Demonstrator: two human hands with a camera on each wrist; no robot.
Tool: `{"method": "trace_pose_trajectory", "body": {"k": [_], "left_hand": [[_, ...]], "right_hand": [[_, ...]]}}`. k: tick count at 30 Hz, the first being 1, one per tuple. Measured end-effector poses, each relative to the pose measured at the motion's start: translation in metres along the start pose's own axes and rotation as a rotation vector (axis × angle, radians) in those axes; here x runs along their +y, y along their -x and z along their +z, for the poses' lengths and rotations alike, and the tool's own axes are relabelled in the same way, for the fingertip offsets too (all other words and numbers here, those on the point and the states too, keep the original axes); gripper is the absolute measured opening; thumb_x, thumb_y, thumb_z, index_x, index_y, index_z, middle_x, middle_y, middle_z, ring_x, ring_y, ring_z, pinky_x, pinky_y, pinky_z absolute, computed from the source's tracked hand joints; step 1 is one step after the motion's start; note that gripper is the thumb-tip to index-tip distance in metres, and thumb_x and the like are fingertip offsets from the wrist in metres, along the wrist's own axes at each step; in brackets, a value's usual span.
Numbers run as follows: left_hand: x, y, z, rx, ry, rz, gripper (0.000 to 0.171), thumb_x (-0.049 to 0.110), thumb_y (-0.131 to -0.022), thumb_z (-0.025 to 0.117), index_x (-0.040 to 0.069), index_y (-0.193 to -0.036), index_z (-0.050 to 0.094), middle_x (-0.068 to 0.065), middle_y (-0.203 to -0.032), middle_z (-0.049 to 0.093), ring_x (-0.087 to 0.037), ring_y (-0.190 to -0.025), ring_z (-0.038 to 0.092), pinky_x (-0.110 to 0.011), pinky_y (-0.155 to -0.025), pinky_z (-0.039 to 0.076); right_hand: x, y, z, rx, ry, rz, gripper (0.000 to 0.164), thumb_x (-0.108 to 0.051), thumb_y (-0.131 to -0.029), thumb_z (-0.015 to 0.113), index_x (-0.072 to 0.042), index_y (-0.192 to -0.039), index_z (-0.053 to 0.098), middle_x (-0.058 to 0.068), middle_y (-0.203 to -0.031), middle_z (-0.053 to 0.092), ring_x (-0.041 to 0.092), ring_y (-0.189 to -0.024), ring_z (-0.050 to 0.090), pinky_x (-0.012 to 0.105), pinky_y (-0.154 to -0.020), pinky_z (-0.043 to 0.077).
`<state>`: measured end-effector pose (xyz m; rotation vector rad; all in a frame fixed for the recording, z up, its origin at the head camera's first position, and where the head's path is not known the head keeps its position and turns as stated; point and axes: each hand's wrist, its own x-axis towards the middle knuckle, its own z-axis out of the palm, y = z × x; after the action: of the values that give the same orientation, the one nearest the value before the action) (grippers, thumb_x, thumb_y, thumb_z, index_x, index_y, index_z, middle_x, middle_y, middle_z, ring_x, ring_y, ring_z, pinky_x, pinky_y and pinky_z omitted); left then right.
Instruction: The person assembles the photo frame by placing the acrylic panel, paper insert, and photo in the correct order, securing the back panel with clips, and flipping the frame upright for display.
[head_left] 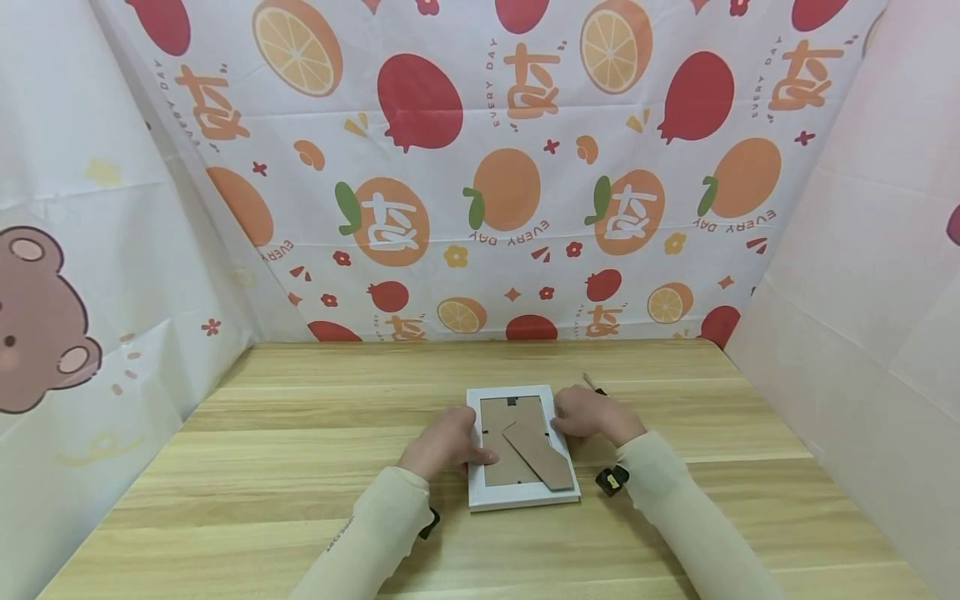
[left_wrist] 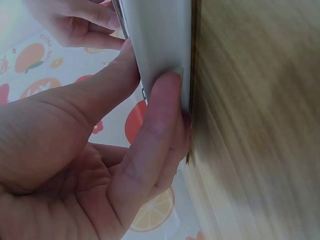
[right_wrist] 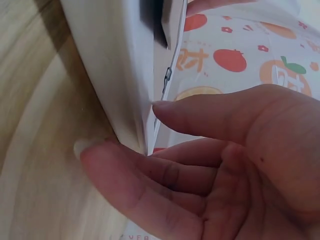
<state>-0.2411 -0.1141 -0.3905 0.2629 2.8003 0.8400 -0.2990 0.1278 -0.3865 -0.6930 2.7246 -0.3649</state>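
A white picture frame [head_left: 523,503] is back side up at the wooden table, with its brown backing board [head_left: 497,417] showing. Its brown easel stand [head_left: 540,457] slants across the board, and small dark metal tabs sit around the opening. My left hand [head_left: 447,440] grips the left side, thumb over the back and fingers along the outer edge [left_wrist: 162,35]. On the opposite side, my right hand [head_left: 588,414] holds the frame near its far corner. In the right wrist view, the right thumb [right_wrist: 200,117] meets the rim while the other fingers curl around the corner.
A thin metal-shafted tool [head_left: 589,382] with a dark handle lies just beyond my right hand, partly hidden by it. The wooden table [head_left: 300,433] ends at a fruit-print cloth [head_left: 525,275] behind, and pale cloths hang at both sides.
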Motion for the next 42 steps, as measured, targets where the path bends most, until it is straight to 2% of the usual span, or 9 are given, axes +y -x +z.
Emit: {"method": "trace_pose_trajectory", "body": {"k": [8,15,24,27,31,34,39,40,42], "left_hand": [[-0.002,0.0,0.0,0.005,0.032,-0.012,0.039,0.022,-0.079,0.09,0.001,-0.096,0.061,-0.008,-0.08,0.061,-0.02,-0.057,0.066,-0.025,-0.055,0.049],[-0.002,0.0,-0.001,0.002,0.023,-0.02,0.04,0.023,-0.079,0.09,0.001,-0.096,0.061,-0.008,-0.08,0.061,-0.02,-0.058,0.066,-0.026,-0.056,0.049],[0.0,-0.004,-0.003,0.004,-0.119,0.025,0.039,0.033,-0.084,0.086,0.004,-0.094,0.063,-0.005,-0.081,0.059,-0.02,-0.073,0.052,-0.032,-0.065,0.042],[0.001,-0.005,-0.005,0.022,-0.096,0.033,0.038,0.032,-0.088,0.082,0.001,-0.098,0.062,-0.008,-0.089,0.057,-0.021,-0.078,0.052,-0.035,-0.069,0.046],[0.004,-0.005,-0.008,0.07,-0.026,0.038,0.047,0.029,-0.091,0.08,-0.005,-0.117,0.06,-0.012,-0.105,0.054,-0.024,-0.089,0.055,-0.041,-0.081,0.053],[0.008,-0.003,-0.011,0.088,0.002,0.043,0.055,0.027,-0.091,0.079,-0.006,-0.128,0.056,-0.015,-0.11,0.053,-0.025,-0.092,0.057,-0.045,-0.085,0.055],[0.01,0.001,-0.022,0.083,0.059,0.085,0.052,0.017,-0.091,0.075,-0.007,-0.131,0.051,-0.018,-0.103,0.063,-0.025,-0.088,0.063,-0.041,-0.075,0.059],[0.01,0.001,-0.024,0.092,0.081,0.099,0.05,0.014,-0.09,0.074,-0.006,-0.13,0.051,-0.018,-0.102,0.065,-0.025,-0.087,0.064,-0.04,-0.072,0.059],[0.011,0.001,-0.029,0.124,0.134,0.138,0.049,0.007,-0.087,0.073,-0.004,-0.13,0.052,-0.018,-0.104,0.068,-0.024,-0.087,0.066,-0.039,-0.07,0.059]], "right_hand": [[-0.007,-0.001,0.002,-0.037,-0.084,0.041,0.016,-0.008,-0.103,0.059,-0.006,-0.088,0.063,0.006,-0.069,0.064,0.014,-0.054,0.064,0.025,-0.053,0.054],[-0.011,0.0,0.004,-0.048,-0.089,0.048,0.017,-0.005,-0.102,0.055,-0.005,-0.086,0.061,0.007,-0.067,0.065,0.015,-0.053,0.066,0.027,-0.052,0.055],[-0.01,0.001,0.004,-0.045,-0.121,0.041,0.015,-0.003,-0.1,0.056,-0.004,-0.085,0.06,0.008,-0.064,0.066,0.016,-0.051,0.067,0.028,-0.052,0.057],[-0.011,0.002,0.003,-0.047,-0.152,0.042,0.016,-0.003,-0.101,0.055,-0.003,-0.085,0.059,0.009,-0.067,0.068,0.017,-0.053,0.069,0.029,-0.053,0.058],[-0.01,0.001,0.004,-0.031,-0.203,0.064,0.017,-0.002,-0.102,0.047,-0.004,-0.088,0.056,0.009,-0.074,0.065,0.018,-0.057,0.069,0.03,-0.055,0.058],[-0.009,-0.001,0.007,-0.015,-0.233,0.076,0.018,0.0,-0.102,0.043,-0.004,-0.088,0.055,0.01,-0.076,0.064,0.019,-0.058,0.069,0.03,-0.057,0.058],[-0.008,-0.005,0.01,-0.004,-0.294,0.05,0.014,-0.003,-0.103,0.046,-0.004,-0.093,0.054,0.01,-0.079,0.063,0.017,-0.061,0.067,0.031,-0.058,0.058],[-0.007,-0.006,0.012,-0.002,-0.304,0.037,0.011,-0.004,-0.104,0.046,-0.003,-0.1,0.055,0.009,-0.08,0.062,0.016,-0.061,0.067,0.031,-0.058,0.058],[-0.008,-0.008,0.013,0.01,-0.332,0.007,0.022,-0.004,-0.105,0.045,0.005,-0.122,0.056,0.009,-0.078,0.064,0.016,-0.06,0.067,0.03,-0.056,0.058]]}}
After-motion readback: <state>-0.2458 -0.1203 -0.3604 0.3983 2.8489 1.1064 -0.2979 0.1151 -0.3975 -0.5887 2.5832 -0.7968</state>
